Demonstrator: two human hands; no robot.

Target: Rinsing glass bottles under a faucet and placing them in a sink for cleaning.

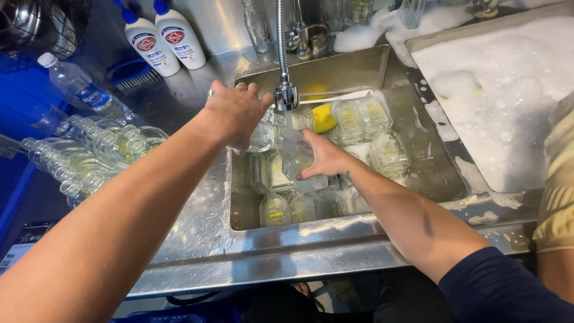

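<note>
My left hand (234,112) grips a clear glass bottle (263,133) over the left side of the steel sink (391,66). My right hand (323,157) holds another clear glass bottle (294,157) under the running tap (286,96), with water streaming onto it. Several more clear bottles (365,119) with yellow labels lie in the sink basin, along with a yellow sponge (324,118).
Rinsed bottles (89,155) lie piled on the counter at left. Two white soap bottles (161,36) and a plastic water bottle (78,87) stand behind them. A second basin full of foam (502,90) is at right. Another person's arm (559,197) shows at the right edge.
</note>
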